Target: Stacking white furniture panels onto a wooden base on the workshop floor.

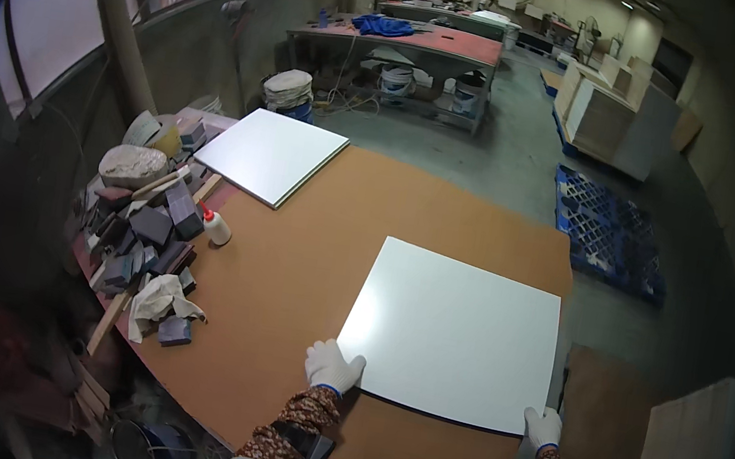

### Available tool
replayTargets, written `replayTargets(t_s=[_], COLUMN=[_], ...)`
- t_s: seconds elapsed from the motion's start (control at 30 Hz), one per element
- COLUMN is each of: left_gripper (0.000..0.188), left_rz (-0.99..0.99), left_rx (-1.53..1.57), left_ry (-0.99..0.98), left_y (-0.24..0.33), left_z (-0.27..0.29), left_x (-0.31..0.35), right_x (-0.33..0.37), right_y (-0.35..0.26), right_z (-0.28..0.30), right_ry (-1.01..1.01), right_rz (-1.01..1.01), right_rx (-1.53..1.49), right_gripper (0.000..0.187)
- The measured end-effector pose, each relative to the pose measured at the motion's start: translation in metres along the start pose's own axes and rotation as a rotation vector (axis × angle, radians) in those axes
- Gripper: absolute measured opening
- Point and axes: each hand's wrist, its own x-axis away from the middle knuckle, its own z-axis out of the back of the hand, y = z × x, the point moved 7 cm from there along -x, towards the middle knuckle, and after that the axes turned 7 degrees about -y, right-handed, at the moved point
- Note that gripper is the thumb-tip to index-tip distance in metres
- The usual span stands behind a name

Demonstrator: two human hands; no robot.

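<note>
A glossy white panel (456, 333) lies flat over the brown-covered table (276, 330), right in front of me. My left hand (333, 367), in a white knit glove, is closed on its near left corner. At the near right corner, my right hand (542, 428), gloved the same way, grips the edge; its fingertips are partly hidden. Farther off to the left rests a stack of similar white panels (272, 154). Beside that stack stands a small white squeeze bottle (216, 228) with a red tip.
Sanding blocks (151, 226) are heaped along the table's left side, with a crumpled cloth (162, 301) near them. Blue pallets (610, 230) lie on the floor to the right. A pale board (690, 435) sits at lower right. Another workbench (452, 45) stands beyond.
</note>
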Motion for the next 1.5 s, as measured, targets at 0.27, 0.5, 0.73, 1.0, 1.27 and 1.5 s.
replayTargets(t_s=[0.27, 0.5, 0.73, 1.0, 1.27, 1.5], left_gripper=[0.080, 0.068, 0.049, 0.031, 0.028, 0.033], left_rz=[-0.115, -0.120, -0.187, -0.191, -0.223, -0.145], left_rx=[-0.098, -0.089, -0.121, 0.037, 0.240, 0.407], left_ry=[-0.166, -0.083, 0.195, 0.280, 0.381, 0.893], left_y=[-0.018, -0.013, 0.005, 0.013, -0.018, -0.055], left_z=[-0.036, -0.055, -0.054, -0.052, -0.060, -0.044], left_x=[0.128, 0.171, 0.169, 0.157, 0.157, 0.151], right_x=[0.187, 0.245, 0.125, 0.073, 0.114, 0.120], right_y=[0.122, 0.208, 0.157, 0.175, 0.015, -0.030], right_z=[0.052, 0.042, 0.065, 0.062, 0.153, 0.203], right_ry=[-0.116, -0.369, -0.190, 0.093, 0.393, 0.630], right_rz=[-0.301, -0.608, -0.358, -0.526, -0.136, 0.209], right_rx=[0.004, -0.458, -0.643, -0.725, -0.851, -0.971], right_gripper=[0.048, 0.043, 0.067, 0.072, 0.067, 0.066])
